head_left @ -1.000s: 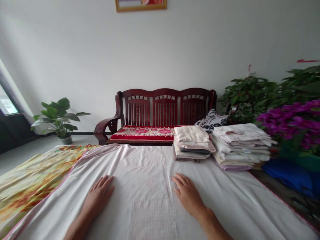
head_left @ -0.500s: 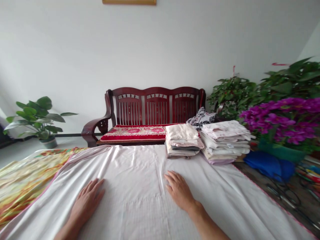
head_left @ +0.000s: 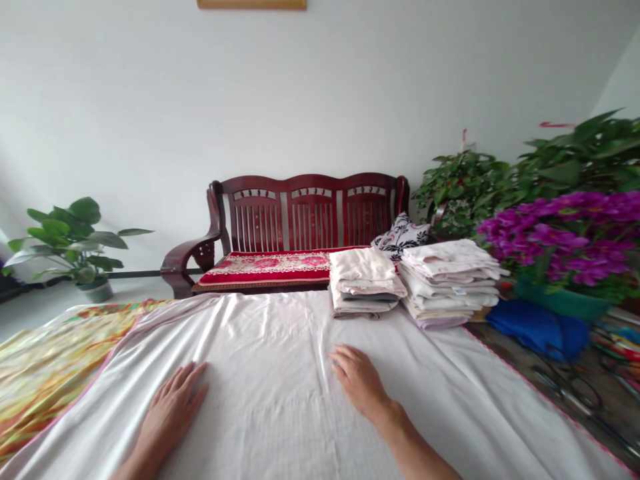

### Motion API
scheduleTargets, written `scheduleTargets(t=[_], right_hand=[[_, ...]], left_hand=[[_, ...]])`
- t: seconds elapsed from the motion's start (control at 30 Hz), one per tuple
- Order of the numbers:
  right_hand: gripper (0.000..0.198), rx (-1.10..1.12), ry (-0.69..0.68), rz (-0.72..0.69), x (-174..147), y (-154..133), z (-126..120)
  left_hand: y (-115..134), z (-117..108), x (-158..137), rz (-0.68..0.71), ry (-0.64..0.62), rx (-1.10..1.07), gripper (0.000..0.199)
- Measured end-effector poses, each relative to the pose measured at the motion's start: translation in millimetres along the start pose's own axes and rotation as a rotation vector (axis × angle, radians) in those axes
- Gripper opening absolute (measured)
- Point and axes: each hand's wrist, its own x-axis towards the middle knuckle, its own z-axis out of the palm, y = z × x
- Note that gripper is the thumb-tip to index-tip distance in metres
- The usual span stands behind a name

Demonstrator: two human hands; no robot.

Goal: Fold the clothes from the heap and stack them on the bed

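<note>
A white cloth with a pink edge (head_left: 270, 380) lies spread over the surface before me, with wrinkles running through it. On its left part rests my left hand (head_left: 173, 407), palm down, fingers stretched out and holding nothing. My right hand (head_left: 361, 381) lies flat on the cloth right of the middle, also holding nothing. Beyond the right hand sits a shorter stack of folded clothes (head_left: 367, 283). Beside it, further right, stands a taller stack of pale folded clothes (head_left: 453, 283).
A yellow and orange patterned cloth (head_left: 60, 367) lies at the left. Behind stands a dark wooden bench (head_left: 310, 200) with a red mat and a patterned cushion (head_left: 403, 235). Purple flowers (head_left: 570, 237), a blue cloth (head_left: 537, 328) and leafy plants crowd the right; a potted plant (head_left: 83, 247) stands left.
Both hands stay flat on the cloth in nearly the same places, the right fingers slightly closer together. The view has shifted a little.
</note>
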Motion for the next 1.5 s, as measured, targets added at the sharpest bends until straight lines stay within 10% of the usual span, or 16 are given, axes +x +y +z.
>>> scheduleTargets(t=[0.27,0.43,0.73,0.97,1.2,1.5], right_hand=[[0.036,0.228,0.292,0.192,41,12,-45],[0.037,-0.028,0.479,0.185,108,35,-96],[0.032,-0.483,0.171,0.233,157,69,-128],[0.029,-0.548,0.182,0.183,156,59,-139],[0.023,0.336,0.327,0.050,131,-36,-152],[0.013,1.302,-0.338,0.287,70,-120,-58]], left_hand=[[3,-3,-1,-0.006,0.005,-0.019,0.055],[5,-5,-1,-0.021,-0.004,-0.017,0.055],[4,-2,-1,-0.020,0.019,-0.052,0.053],[0,-1,-1,-0.024,0.030,-0.089,0.053],[40,-20,12,0.021,0.162,-0.504,0.050],[197,-83,-8,0.286,-0.208,-1.116,0.061]])
